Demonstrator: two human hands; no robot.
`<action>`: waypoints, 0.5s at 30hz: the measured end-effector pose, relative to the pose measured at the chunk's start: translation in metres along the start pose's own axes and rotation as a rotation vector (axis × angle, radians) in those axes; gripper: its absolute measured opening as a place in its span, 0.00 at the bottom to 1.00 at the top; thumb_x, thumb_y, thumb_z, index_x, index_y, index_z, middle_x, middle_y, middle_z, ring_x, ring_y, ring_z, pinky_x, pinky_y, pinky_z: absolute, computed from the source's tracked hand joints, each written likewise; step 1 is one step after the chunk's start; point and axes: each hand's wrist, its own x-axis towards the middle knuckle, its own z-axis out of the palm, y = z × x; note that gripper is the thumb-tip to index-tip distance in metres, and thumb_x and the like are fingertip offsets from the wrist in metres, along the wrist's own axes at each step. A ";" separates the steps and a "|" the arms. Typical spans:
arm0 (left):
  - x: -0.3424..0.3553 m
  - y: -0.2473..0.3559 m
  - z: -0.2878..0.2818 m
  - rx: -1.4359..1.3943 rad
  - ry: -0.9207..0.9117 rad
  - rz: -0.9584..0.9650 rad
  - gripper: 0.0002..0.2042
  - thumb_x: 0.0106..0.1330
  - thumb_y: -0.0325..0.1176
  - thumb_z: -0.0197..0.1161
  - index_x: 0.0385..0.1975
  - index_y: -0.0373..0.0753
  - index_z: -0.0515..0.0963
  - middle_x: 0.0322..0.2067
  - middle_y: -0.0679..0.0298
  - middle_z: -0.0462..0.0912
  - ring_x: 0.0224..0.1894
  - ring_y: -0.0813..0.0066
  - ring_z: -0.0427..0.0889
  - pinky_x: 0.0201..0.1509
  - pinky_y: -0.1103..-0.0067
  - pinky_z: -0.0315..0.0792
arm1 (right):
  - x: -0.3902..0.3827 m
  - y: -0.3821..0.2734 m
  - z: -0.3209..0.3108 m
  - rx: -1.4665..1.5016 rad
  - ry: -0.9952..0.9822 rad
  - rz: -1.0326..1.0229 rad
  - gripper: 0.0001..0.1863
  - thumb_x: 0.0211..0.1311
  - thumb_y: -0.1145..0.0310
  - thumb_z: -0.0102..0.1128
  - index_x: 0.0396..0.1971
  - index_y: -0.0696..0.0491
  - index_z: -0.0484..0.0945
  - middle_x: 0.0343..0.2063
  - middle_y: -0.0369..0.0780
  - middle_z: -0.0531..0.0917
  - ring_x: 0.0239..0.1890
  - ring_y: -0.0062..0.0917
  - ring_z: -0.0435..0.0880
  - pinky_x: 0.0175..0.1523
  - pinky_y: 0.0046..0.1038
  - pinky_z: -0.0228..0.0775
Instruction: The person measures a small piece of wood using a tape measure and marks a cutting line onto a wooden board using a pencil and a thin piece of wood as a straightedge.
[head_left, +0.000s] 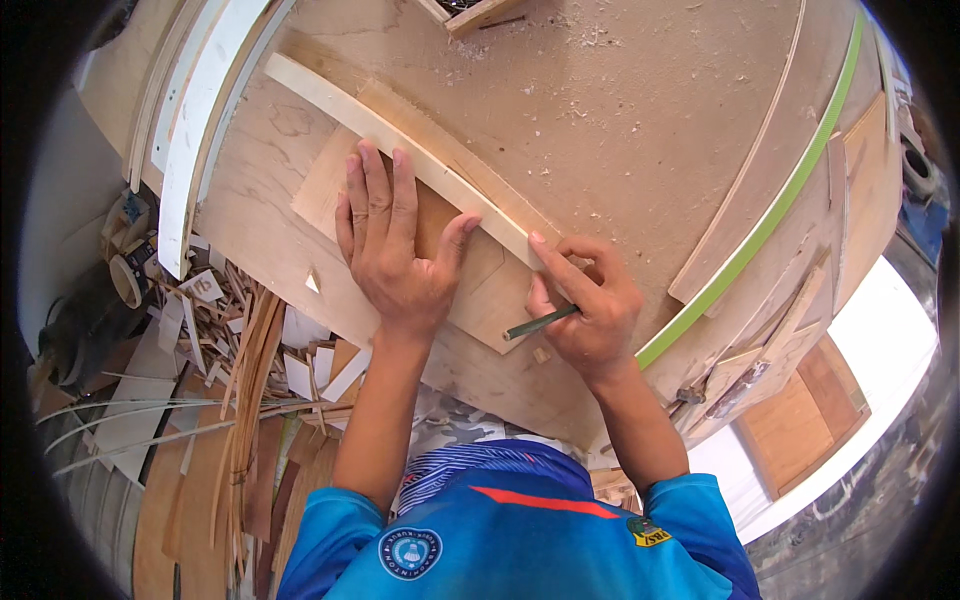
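Note:
A long pale wood strip (pixel 330 97) lies slantwise across a thin plywood piece (pixel 490 305) on the workbench. My left hand (pixel 400 265) rests flat on the plywood with its fingers spread, fingertips and thumb at the strip's near edge. At the strip's right end, my right hand (pixel 595 305) has its fingers curled around a dark green pencil (pixel 541 323). The pencil's back end sticks out to the left, and its tip is hidden by the hand. My right index fingertip touches the end of the strip.
Sawdust and chips are scattered over the bench top (pixel 620 130). White-faced edging (pixel 195 120) runs along the left, and a green-edged board (pixel 760 230) along the right. Wood offcuts (pixel 250 350) are heaped at the lower left. A wooden box (pixel 480 17) stands at the far edge.

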 end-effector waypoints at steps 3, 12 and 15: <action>0.001 0.004 0.000 -0.034 -0.019 -0.002 0.42 0.69 0.54 0.75 0.78 0.38 0.71 0.81 0.50 0.65 0.84 0.50 0.60 0.85 0.55 0.49 | -0.001 0.000 -0.002 0.013 0.019 0.000 0.30 0.47 0.76 0.76 0.55 0.42 0.93 0.39 0.35 0.87 0.23 0.23 0.81 0.29 0.28 0.74; 0.002 0.006 -0.004 -0.058 -0.017 0.013 0.47 0.63 0.55 0.80 0.79 0.39 0.70 0.82 0.51 0.63 0.85 0.51 0.59 0.85 0.54 0.49 | -0.001 -0.001 -0.002 -0.007 0.013 0.011 0.30 0.46 0.76 0.76 0.55 0.41 0.93 0.40 0.35 0.88 0.24 0.25 0.82 0.30 0.29 0.76; 0.002 0.006 -0.002 -0.056 -0.011 0.018 0.49 0.60 0.55 0.82 0.80 0.39 0.69 0.82 0.51 0.63 0.85 0.51 0.58 0.85 0.54 0.49 | 0.003 -0.002 -0.007 -0.007 0.005 -0.004 0.30 0.48 0.76 0.76 0.55 0.41 0.93 0.40 0.36 0.87 0.24 0.26 0.82 0.31 0.29 0.77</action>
